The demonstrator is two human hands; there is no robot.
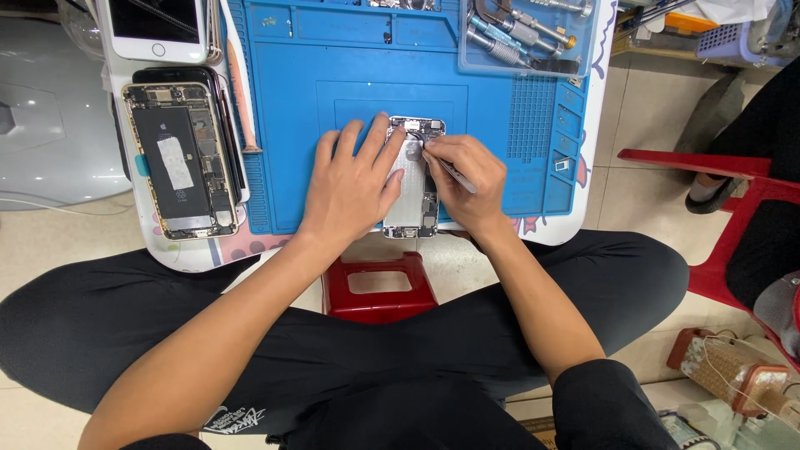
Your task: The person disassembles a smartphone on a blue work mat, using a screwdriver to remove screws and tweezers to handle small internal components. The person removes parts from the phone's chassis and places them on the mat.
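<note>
Pale tiled floor (pixel 642 200), a red stool (pixel 379 287) underneath, red chair (pixel 733 192) at right, evenly lit

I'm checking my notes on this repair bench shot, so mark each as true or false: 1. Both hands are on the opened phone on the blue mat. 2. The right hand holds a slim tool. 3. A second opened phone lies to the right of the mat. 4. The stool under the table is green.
1. True: the left hand and right hand rest on the opened phone on the blue mat.
2. True: a slim tool is in it.
3. False: the second opened phone lies left of the mat.
4. False: the stool is red.
</note>
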